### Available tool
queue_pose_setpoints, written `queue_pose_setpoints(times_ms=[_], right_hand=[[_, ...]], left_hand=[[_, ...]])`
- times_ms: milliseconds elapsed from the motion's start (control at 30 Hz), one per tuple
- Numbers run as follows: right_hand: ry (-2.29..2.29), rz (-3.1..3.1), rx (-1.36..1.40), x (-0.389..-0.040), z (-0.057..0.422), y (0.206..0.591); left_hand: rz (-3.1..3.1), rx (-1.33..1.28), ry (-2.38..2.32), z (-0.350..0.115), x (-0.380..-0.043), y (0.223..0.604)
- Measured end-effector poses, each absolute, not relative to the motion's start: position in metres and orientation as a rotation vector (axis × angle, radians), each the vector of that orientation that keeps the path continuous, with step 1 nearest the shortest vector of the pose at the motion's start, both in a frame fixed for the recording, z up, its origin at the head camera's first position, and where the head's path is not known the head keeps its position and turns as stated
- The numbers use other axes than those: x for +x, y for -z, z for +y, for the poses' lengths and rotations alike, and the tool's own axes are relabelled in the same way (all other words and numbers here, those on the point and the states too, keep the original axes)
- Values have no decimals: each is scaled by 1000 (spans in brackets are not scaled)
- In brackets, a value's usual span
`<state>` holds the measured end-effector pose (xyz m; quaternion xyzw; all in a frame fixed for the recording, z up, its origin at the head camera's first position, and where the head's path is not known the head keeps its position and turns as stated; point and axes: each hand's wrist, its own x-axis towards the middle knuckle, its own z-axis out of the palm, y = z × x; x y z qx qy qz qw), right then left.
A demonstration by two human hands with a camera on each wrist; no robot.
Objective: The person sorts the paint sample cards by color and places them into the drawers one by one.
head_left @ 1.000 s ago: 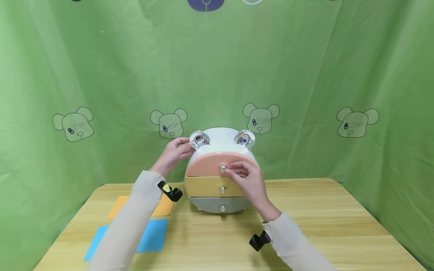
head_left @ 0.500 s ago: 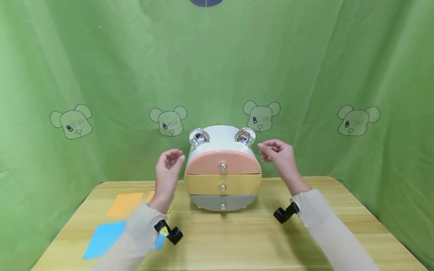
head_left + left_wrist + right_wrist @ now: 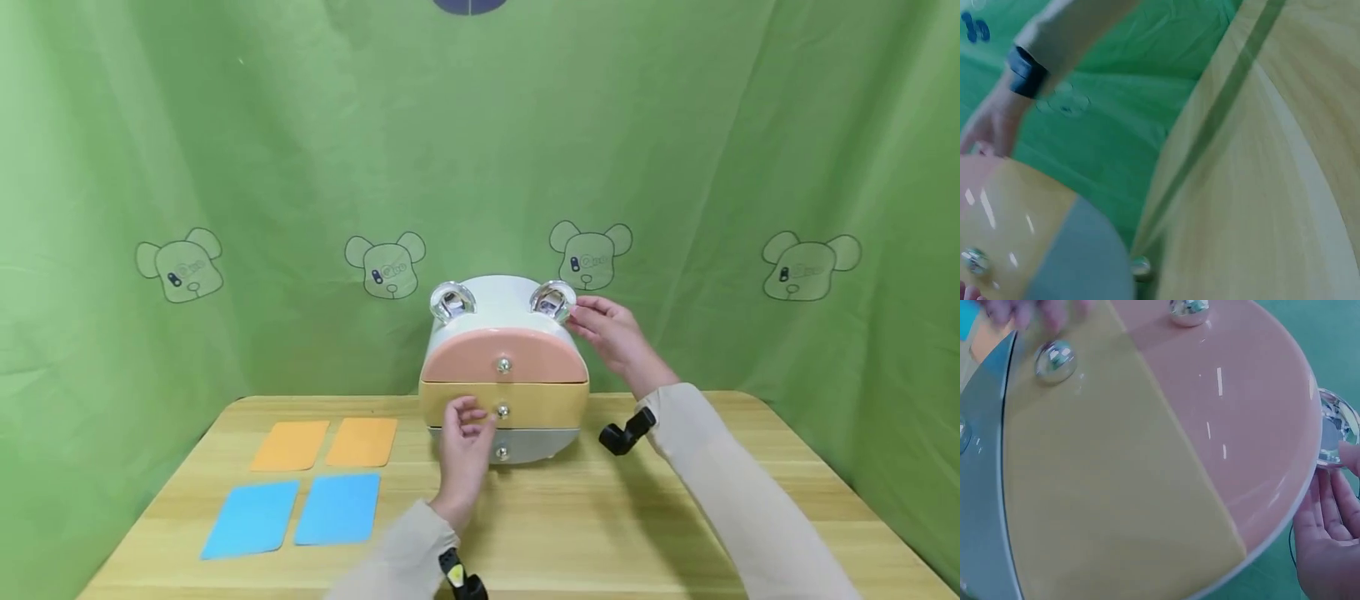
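A small drawer box [image 3: 498,304] with a white rounded top and two silver ears stands at the middle back of the table. Its pink, yellow [image 3: 551,406] and grey drawers each have a round silver knob and are pushed in. My left hand [image 3: 465,458] is in front of the yellow drawer, fingers loosely bent, just left of the yellow drawer's knob [image 3: 1055,362]. My right hand [image 3: 618,337] holds the box's right silver ear [image 3: 552,300], thumb at its front and fingers behind, as the right wrist view shows.
Two orange cards [image 3: 362,442] and two blue cards [image 3: 337,508] lie flat on the wooden table [image 3: 600,533] to the left. A green curtain [image 3: 480,150] with bear-head prints hangs close behind the table and along both sides.
My right hand has left the pink drawer's knob and gone to the right ear. My left hand has let go of the left ear and come down to the yellow drawer's front.
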<state>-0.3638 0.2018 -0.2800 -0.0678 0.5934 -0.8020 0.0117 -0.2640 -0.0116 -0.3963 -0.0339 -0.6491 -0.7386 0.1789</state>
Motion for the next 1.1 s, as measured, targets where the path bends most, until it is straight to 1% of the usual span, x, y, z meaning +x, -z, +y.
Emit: queue_pose_setpoints(times_ms=[233, 567, 900, 1100], right_hand=[[2479, 1894, -130, -363, 195, 275], [2472, 1938, -41, -361, 190, 274], [2482, 1994, -31, -358, 185, 273], [2444, 2028, -14, -356, 188, 272]], left_hand=[[-1799, -51, 1909, 13, -273, 416], [-1824, -52, 1646, 23, -279, 424], [-1871, -209, 1313, 15, -290, 428], [-1824, -300, 1263, 12, -286, 431]])
